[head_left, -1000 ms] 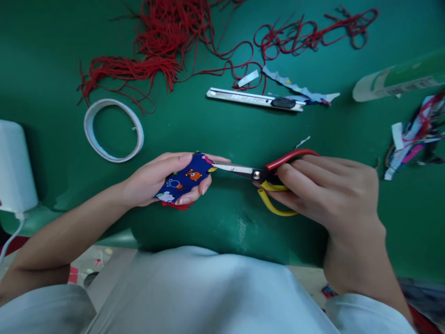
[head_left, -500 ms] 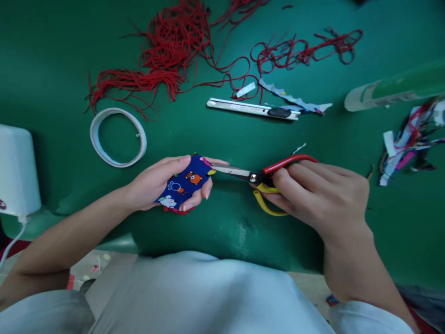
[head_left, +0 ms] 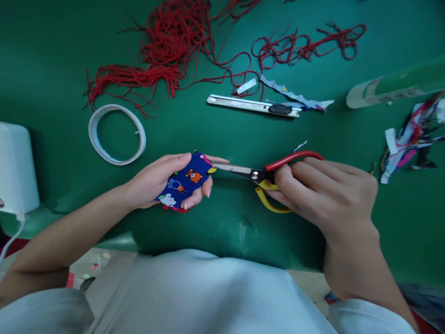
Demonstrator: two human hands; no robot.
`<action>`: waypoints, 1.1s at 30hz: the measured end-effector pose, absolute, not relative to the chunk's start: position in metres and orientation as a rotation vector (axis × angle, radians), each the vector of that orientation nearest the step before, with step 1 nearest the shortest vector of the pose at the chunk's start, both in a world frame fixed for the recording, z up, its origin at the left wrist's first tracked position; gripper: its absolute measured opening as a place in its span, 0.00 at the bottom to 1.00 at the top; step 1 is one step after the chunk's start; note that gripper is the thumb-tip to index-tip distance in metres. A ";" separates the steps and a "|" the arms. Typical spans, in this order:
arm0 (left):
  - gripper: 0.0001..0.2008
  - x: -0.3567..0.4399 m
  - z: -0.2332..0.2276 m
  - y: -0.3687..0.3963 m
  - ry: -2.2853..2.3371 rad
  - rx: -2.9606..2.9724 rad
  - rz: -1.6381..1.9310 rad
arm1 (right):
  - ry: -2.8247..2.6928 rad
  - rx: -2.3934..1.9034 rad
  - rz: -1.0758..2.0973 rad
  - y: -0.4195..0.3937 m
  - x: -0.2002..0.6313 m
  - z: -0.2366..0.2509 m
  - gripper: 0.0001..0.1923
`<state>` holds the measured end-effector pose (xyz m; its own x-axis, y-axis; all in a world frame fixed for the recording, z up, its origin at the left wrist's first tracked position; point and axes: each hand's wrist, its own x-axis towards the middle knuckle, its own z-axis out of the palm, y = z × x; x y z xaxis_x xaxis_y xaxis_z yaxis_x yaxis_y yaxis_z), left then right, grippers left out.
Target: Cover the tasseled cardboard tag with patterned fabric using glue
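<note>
Touching scissor tips (head_left: pixel 216 165), left-held fabric (head_left: pixel 186 180)

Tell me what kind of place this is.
Probably a craft or sewing worktable: the right hand works scissors at a printed fabric piece held in the left hand, with red cords and a utility knife on the green table.

One scissors (head_left: pixel 257 175), one knife (head_left: pixel 253 105), one tape ring (head_left: pixel 116 134).

One head-worn camera looks steeply down from above the person's chest, close over the green table (head_left: pixel 52 55); the left hand (head_left: pixel 153 181) and right hand (head_left: pixel 327 195) sit mid-frame (no second view shares this scene).
</note>
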<state>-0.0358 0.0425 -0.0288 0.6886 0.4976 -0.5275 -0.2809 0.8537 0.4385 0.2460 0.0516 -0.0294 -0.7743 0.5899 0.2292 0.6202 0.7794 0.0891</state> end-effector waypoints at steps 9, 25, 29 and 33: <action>0.22 -0.036 -0.028 0.043 0.705 0.310 0.446 | -2.679 -0.842 -0.422 0.055 0.244 -0.028 0.10; 0.23 -0.037 -0.027 0.043 0.707 0.369 0.411 | -2.644 -1.049 -0.112 0.050 0.243 -0.040 0.15; 0.23 -0.037 -0.030 0.043 0.686 0.355 0.427 | -2.563 -1.141 -0.258 0.054 0.242 -0.042 0.18; 0.24 -0.037 -0.030 0.043 0.661 0.361 0.440 | -2.480 -1.268 -0.317 0.056 0.245 -0.042 0.14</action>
